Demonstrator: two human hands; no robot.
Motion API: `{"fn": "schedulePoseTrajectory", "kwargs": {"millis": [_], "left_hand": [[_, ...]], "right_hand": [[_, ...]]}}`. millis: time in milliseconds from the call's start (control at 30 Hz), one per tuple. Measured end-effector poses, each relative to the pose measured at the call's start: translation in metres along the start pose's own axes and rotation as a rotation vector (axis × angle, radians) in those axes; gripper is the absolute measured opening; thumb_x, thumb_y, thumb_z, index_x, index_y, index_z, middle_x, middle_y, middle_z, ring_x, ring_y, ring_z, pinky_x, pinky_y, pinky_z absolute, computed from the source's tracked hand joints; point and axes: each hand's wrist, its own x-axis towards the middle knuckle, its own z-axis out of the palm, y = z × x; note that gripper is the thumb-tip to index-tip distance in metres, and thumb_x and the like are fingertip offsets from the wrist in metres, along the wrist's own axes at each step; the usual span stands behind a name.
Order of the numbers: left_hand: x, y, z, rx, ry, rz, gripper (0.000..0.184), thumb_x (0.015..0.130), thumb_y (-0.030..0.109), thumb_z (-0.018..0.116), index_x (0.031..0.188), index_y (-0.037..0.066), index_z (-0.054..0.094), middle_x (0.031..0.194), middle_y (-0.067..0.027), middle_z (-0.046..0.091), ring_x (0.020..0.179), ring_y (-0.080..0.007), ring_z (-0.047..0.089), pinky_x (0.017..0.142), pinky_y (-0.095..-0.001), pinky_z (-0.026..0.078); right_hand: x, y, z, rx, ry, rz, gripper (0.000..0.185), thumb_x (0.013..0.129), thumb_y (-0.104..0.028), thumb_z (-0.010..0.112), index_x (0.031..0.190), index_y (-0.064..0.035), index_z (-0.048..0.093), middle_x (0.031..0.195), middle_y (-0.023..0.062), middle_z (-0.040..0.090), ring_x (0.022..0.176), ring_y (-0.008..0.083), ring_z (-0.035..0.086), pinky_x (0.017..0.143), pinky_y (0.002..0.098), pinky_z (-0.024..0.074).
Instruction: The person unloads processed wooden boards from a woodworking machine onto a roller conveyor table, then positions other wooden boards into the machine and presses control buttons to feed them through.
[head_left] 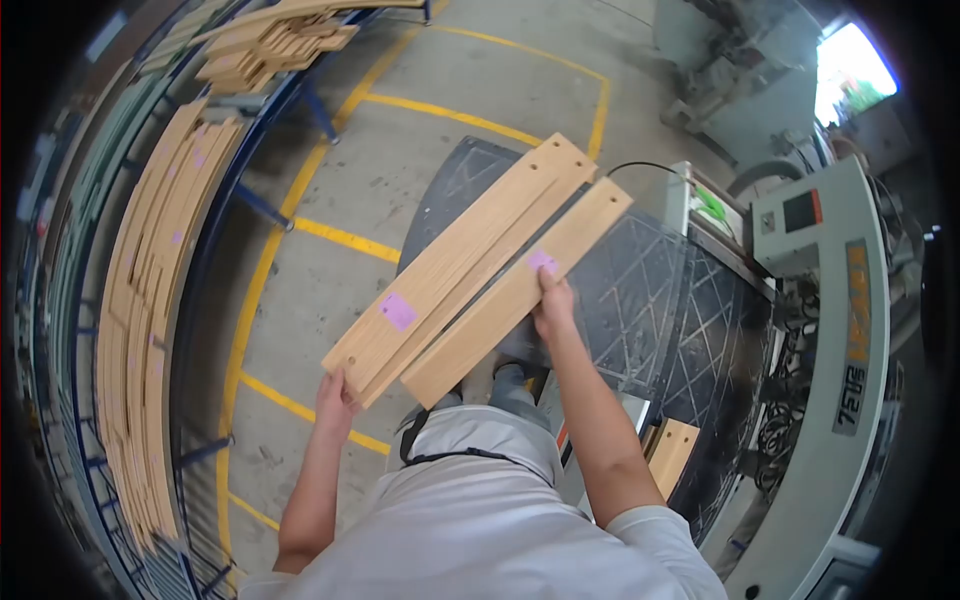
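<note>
Pale-wood, long, drilled planks (457,265) hung above the black mat (445,205), the left hand (335,395) grasping the left plank's near end, the right hand (555,307) gripping the right plank (515,295) near mid-length, apparently for balance.

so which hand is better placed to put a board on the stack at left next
Left, probably: the left hand holds the wider board by its near end and is closer to that stack; the right hand holds the narrower board, farther off.
</note>
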Motion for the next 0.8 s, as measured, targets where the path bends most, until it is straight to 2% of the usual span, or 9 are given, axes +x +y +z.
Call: {"fn": "schedulePoseTrajectory", "kwargs": {"millis": [67,100,167,200,367,467,533,633,800], "left_hand": [[0.002,-0.001,0.014,0.019,0.020,0.045,0.044,0.097,0.037,0.052,0.133,0.013,0.042,0.121,-0.0038,0.054,0.108,-0.0158,0.054,0.083,-0.0345,0.048],[0.002,-0.001,0.020,0.018,0.074,0.083,0.044,0.097,0.037,0.052,0.133,0.014,0.043,0.123,-0.0037,0.054,0.110,-0.0161,0.054,0.084,-0.0352,0.048],[0.006,-0.003,0.019,0.041,0.068,0.118,0.044,0.097,0.037,0.053,0.133,0.013,0.043,0.123,-0.0038,0.053,0.110,-0.0164,0.053,0.084,-0.0351,0.048],[0.007,-0.005,0.017,0.036,0.071,0.116,0.044,0.097,0.037,0.054,0.132,0.013,0.043,0.124,-0.0037,0.053,0.111,-0.0168,0.053,0.084,-0.0359,0.048],[0.008,0.006,0.006,0.055,0.008,0.057,0.056,0.093,0.039,0.059,0.138,0.013,0.038,0.129,-0.0071,0.050,0.114,-0.0203,0.051,0.087,-0.0401,0.047],[0.012,0.019,0.000,0.263,0.203,0.091,0.070,0.089,0.033,0.067,0.145,0.009,0.032,0.136,-0.0130,0.045,0.120,-0.0269,0.048,0.096,-0.0431,0.043],[0.042,0.018,-0.024,0.843,0.402,0.695,0.082,0.082,0.025,0.073,0.147,0.005,0.028,0.142,-0.0193,0.039,0.129,-0.0334,0.041,0.106,-0.0440,0.034],[0.034,0.059,0.019,1.098,0.294,0.888,0.079,0.078,0.017,0.074,0.144,0.003,0.033,0.145,-0.0222,0.035,0.135,-0.0367,0.034,0.112,-0.0430,0.027],[0.024,0.084,0.112,1.304,-0.053,1.022,0.081,0.073,0.016,0.075,0.142,0.003,0.036,0.146,-0.0236,0.032,0.135,-0.0397,0.030,0.112,-0.0461,0.026]], "right_hand": [[0.006,0.003,-0.001,-0.262,0.073,-0.024,0.037,0.093,-0.032,0.060,0.111,-0.0005,0.054,0.095,0.0110,0.066,0.075,0.0207,0.067,0.060,0.0359,0.0574],[0.002,-0.013,0.000,-0.243,0.091,-0.043,0.037,0.093,-0.032,0.060,0.111,-0.0005,0.054,0.095,0.0110,0.066,0.075,0.0207,0.067,0.060,0.0359,0.0574],[-0.009,-0.038,-0.002,-0.912,-0.067,0.190,0.038,0.091,-0.037,0.060,0.095,0.0009,0.060,0.071,0.0106,0.065,0.056,0.0194,0.064,0.048,0.0324,0.0541],[-0.009,-0.033,-0.009,-0.893,-0.049,0.148,0.042,0.090,-0.040,0.060,0.079,0.0013,0.061,0.056,0.0098,0.059,0.045,0.0190,0.059,0.041,0.0308,0.0507],[-0.012,-0.005,-0.014,-0.809,0.010,-0.016,0.035,0.090,-0.033,0.061,0.084,0.0012,0.058,0.064,0.0101,0.062,0.050,0.0178,0.061,0.042,0.0314,0.0514],[-0.019,-0.002,-0.015,-0.711,0.045,-0.023,0.028,0.089,-0.027,0.061,0.094,0.0000,0.059,0.074,0.0100,0.064,0.057,0.0162,0.062,0.043,0.0316,0.0516],[-0.034,-0.012,-0.019,-0.568,-0.019,0.090,0.027,0.089,-0.027,0.062,0.100,-0.0020,0.060,0.078,0.0084,0.065,0.060,0.0151,0.061,0.046,0.0299,0.0520],[-0.052,-0.001,-0.040,-0.640,-0.012,-0.001,0.026,0.089,-0.027,0.063,0.101,-0.0036,0.064,0.082,0.0061,0.065,0.059,0.0126,0.059,0.048,0.0286,0.0509],[-0.152,-0.006,-0.101,-0.716,0.136,-0.356,0.030,0.087,-0.025,0.064,0.105,-0.0013,0.065,0.092,0.0125,0.069,0.082,0.0216,0.067,0.074,0.0328,0.0534]]}}
